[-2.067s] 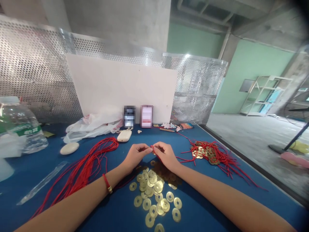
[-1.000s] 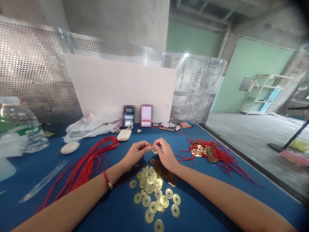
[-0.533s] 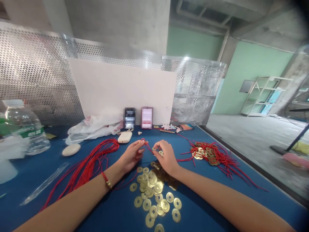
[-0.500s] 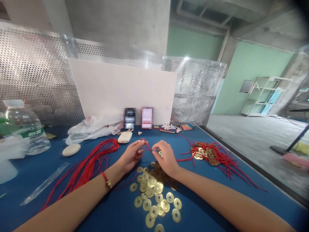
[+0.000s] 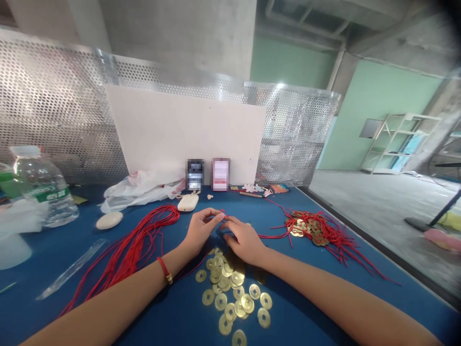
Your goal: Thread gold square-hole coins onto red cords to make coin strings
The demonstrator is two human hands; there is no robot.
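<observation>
My left hand (image 5: 202,231) pinches a red cord (image 5: 222,211) whose small loop stands up from the fingertips. Close against it, my right hand (image 5: 245,240) has its fingers closed at the same cord, just right of the loop. A thin length of cord trails down below my left hand towards the wrist. Beneath my hands lies a loose pile of brass coins (image 5: 224,278) with square holes, partly shaded and hidden by my right hand. A long bundle of red cords (image 5: 133,245) is spread left of my left forearm.
Coins tied with red cords (image 5: 313,228) lie in a heap at the right. A white case (image 5: 188,203), two phones (image 5: 220,174), a plastic bag (image 5: 140,192) and a pen-like stick (image 5: 251,194) are at the back. A water bottle (image 5: 46,192) stands far left.
My hands have come together at the cord; a gap showed between them before. My right hand has moved slightly left, and the view has shifted a little.
</observation>
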